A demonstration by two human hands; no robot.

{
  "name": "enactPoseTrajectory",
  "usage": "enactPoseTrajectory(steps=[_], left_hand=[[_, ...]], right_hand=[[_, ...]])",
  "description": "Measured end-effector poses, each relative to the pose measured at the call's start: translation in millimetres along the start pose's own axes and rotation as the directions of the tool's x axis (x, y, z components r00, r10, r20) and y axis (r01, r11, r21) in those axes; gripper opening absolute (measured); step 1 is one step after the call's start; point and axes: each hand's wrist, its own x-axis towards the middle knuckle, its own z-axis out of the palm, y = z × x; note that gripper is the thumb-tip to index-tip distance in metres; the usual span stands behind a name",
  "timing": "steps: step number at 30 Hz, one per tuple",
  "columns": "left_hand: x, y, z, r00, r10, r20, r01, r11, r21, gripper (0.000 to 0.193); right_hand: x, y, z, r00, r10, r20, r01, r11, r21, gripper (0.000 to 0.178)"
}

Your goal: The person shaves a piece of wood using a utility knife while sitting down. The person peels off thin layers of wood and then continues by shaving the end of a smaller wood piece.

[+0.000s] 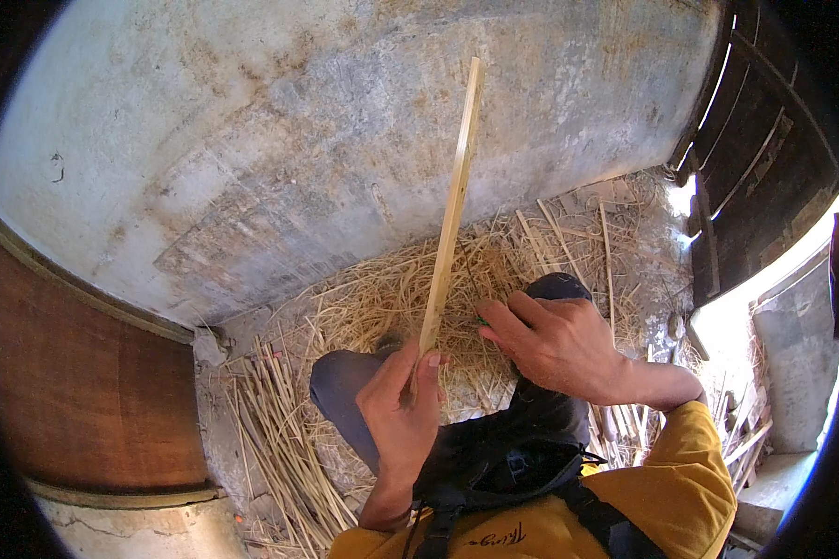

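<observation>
My left hand (pixel 403 402) is closed around the lower end of a long, flat bamboo strip (pixel 451 214). The strip is pale yellow and stands up and away from me, leaning slightly right, its far end in front of the stained wall. To the right of the strip, apart from it, my right hand (pixel 557 343) hovers over my right knee with its fingers curled in. A tiny dark green bit shows at those fingertips; what they hold, if anything, is too small to name. Beneath both hands lies a heap of straw-like bamboo shavings (pixel 382 296).
A bundle of thin split strips (pixel 284 447) lies on the floor at my left. More loose strips (pixel 609 261) are scattered at the right. Ahead rises a grey wall (pixel 345 140), with a brown wooden panel (pixel 93 401) at left and a dark plank door (pixel 764 158) at right.
</observation>
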Motion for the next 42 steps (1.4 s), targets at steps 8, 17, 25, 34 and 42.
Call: enactPoseTrajectory(steps=[8,17,25,34,42], left_hand=[[-2.5,-0.9,-1.8,1.0,0.007,-0.019,-0.006,0.998,0.067,0.027],[1.1,-0.9,9.2,0.977,0.202,-0.069,-0.185,0.963,0.196,0.031],[1.2,5.2,7.5,0.98,0.19,-0.065,-0.166,0.948,0.27,0.03],[1.3,-13.0,4.1,0.974,0.216,-0.066,-0.196,0.954,0.228,0.038],[2.4,-21.0,0.4,0.993,0.105,-0.05,-0.098,0.987,0.127,0.028]], right_hand=[[4.5,5.8,0.9,0.99,0.067,0.127,-0.099,0.958,0.267,0.021],[-2.4,-6.2,26.8,0.938,0.25,0.24,-0.344,0.597,0.725,0.019],[0.0,-11.8,28.9,0.747,0.101,0.657,-0.628,-0.215,0.748,0.031],[-4.2,-3.5,36.4,0.641,-0.186,0.745,-0.633,-0.677,0.375,0.037],[2.1,-9.7,26.0,0.747,0.064,0.662,-0.639,-0.206,0.741,0.04]])
